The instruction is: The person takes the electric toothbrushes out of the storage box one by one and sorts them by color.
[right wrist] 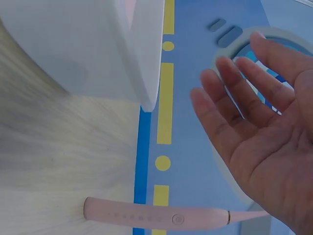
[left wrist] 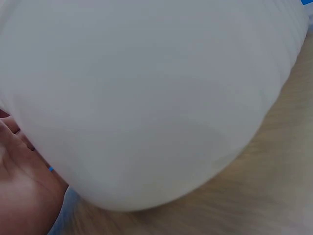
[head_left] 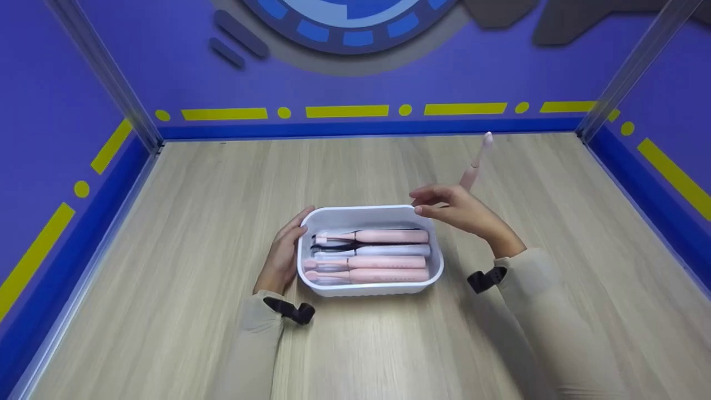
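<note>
On the wooden tabletop [head_left: 183, 266], centre of the head view: white tub [head_left: 371, 289] with four electric toothbrushes [head_left: 371, 261] lying side by side, three pink, one pale lilac, heads toward the left. What lies under them is not resolvable.

Left hand [head_left: 283, 253] flat against the tub's left end, fingers extended along the wall, not curled round it. Left wrist view is almost fully blocked by the tub's blurred white wall; only a strip of palm shows at the lower left.

Right hand [head_left: 461, 210] over the tub's back right corner, fingers relaxed and apart, holding nothing; contact with the rim can't be confirmed.

Pink toothbrush [head_left: 473, 166] behind the right hand, partly hidden by it. Right wrist view shows it standing on the tabletop, untouched, tip cut off behind the palm.

Purple walls with yellow dashes all round.
</note>
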`<state>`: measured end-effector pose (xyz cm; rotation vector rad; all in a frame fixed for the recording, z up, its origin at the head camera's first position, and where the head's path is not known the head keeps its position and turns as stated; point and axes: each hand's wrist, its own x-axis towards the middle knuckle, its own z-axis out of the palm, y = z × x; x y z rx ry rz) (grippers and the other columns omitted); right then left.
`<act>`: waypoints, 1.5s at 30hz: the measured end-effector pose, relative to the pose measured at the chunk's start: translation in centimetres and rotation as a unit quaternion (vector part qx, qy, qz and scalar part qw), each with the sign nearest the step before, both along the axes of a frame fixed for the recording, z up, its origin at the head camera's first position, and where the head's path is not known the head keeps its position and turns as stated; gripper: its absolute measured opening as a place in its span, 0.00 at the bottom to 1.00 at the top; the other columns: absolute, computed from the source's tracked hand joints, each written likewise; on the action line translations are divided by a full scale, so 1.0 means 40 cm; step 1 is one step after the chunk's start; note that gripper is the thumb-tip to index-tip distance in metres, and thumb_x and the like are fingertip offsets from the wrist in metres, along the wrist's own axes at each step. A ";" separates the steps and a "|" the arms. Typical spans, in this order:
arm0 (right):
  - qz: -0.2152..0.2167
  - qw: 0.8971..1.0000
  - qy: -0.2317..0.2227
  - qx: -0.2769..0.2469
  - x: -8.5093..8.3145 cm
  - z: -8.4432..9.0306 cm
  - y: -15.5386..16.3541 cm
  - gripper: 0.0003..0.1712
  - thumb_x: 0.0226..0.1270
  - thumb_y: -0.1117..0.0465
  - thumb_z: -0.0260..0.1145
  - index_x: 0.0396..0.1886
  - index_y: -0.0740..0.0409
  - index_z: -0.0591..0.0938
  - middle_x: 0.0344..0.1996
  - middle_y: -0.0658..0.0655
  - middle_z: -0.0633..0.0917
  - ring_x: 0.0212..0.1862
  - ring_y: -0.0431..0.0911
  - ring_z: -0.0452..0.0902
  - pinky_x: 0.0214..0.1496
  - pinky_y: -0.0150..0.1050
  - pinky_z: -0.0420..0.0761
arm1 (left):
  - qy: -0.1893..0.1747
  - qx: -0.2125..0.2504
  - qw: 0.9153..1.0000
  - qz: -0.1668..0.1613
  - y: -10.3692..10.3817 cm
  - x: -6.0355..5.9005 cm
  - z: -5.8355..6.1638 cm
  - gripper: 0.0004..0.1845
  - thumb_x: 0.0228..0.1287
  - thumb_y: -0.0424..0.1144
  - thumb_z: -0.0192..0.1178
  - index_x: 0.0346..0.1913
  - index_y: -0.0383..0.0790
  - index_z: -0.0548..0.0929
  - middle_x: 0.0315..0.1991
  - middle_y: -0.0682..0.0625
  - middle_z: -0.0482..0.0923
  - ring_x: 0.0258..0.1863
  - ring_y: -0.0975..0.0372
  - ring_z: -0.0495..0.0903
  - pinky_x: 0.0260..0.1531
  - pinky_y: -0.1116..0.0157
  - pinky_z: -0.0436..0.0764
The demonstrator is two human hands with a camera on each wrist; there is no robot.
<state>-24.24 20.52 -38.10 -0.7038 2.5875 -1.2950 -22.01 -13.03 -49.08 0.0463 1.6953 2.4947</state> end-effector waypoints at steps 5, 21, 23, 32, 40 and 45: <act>0.049 0.998 -0.002 0.032 -0.003 -0.005 -0.023 0.21 0.65 0.62 0.65 0.56 0.64 0.80 0.46 0.61 0.85 0.49 0.50 0.80 0.58 0.49 0.78 | 0.003 0.001 1.000 0.000 -0.001 0.000 -0.001 0.27 0.71 0.30 0.37 0.72 0.32 0.60 0.75 0.44 0.53 0.76 0.57 0.49 0.76 0.61 0.49; 0.100 0.987 0.001 0.128 -0.010 -0.001 -0.077 0.20 0.64 0.63 0.65 0.55 0.64 0.81 0.45 0.61 0.86 0.49 0.53 0.81 0.55 0.50 0.80 | -0.004 0.006 1.000 -0.002 -0.002 -0.001 0.002 0.26 0.71 0.30 0.37 0.72 0.32 0.60 0.75 0.44 0.54 0.76 0.57 0.50 0.75 0.61 0.50; 0.101 0.986 -0.001 0.132 -0.012 -0.003 -0.080 0.20 0.63 0.63 0.65 0.55 0.64 0.81 0.44 0.61 0.86 0.49 0.52 0.81 0.55 0.49 0.80 | -0.006 0.007 1.000 -0.001 -0.001 -0.002 0.003 0.26 0.71 0.30 0.37 0.72 0.33 0.61 0.75 0.44 0.54 0.76 0.57 0.50 0.75 0.61 0.50; 0.112 0.982 -0.013 0.151 -0.026 -0.012 -0.097 0.20 0.63 0.64 0.65 0.54 0.66 0.81 0.43 0.62 0.87 0.47 0.52 0.82 0.53 0.48 0.81 | -0.014 -0.001 1.000 0.002 -0.002 -0.001 0.001 0.26 0.72 0.32 0.38 0.72 0.36 0.62 0.75 0.47 0.55 0.75 0.59 0.51 0.75 0.62 0.51; 0.132 0.973 -0.027 0.188 -0.033 -0.007 -0.116 0.21 0.62 0.64 0.66 0.55 0.66 0.80 0.43 0.62 0.86 0.48 0.52 0.82 0.54 0.47 0.81 | -0.013 -0.005 1.000 0.009 -0.002 0.000 0.002 0.26 0.71 0.31 0.38 0.71 0.36 0.63 0.75 0.48 0.57 0.75 0.60 0.52 0.75 0.62 0.51; 0.125 0.968 -0.041 0.214 -0.032 0.002 -0.132 0.22 0.62 0.65 0.66 0.56 0.66 0.80 0.45 0.62 0.86 0.50 0.53 0.82 0.55 0.47 0.81 | -0.014 -0.001 1.000 0.006 0.000 -0.002 0.001 0.26 0.71 0.31 0.37 0.71 0.36 0.63 0.75 0.47 0.55 0.75 0.59 0.51 0.75 0.62 0.51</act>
